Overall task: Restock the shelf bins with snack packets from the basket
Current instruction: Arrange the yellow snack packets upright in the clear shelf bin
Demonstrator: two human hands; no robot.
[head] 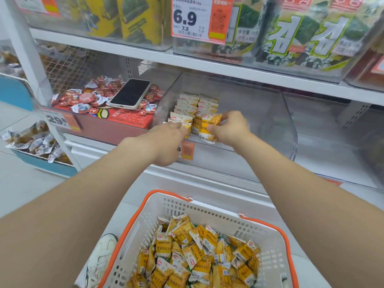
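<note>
A white shop shelf [207, 65] holds a clear bin [259, 113], with an orange-rimmed basket [207, 206] of yellow snack packets [197, 256] below. Two rows of packets [193, 104] stand in the bin's left side; there the left hand [166, 140] pinches one packet [186, 127], and the right hand [230, 129] grips a second packet [209, 125] alongside.

A dark phone [131, 93] lies face up on a heap of red snack cups [87, 98] in a red box [128, 121] to my left, a 29.8 tag [58, 120] at its front. Higher up stand seaweed packs [311, 34] and yellow packs [135, 17], a 6.9 tag [193, 19] between them. My white shoe [101, 258] is on the floor [20, 183]; a blue crate [45, 163] stands further left
</note>
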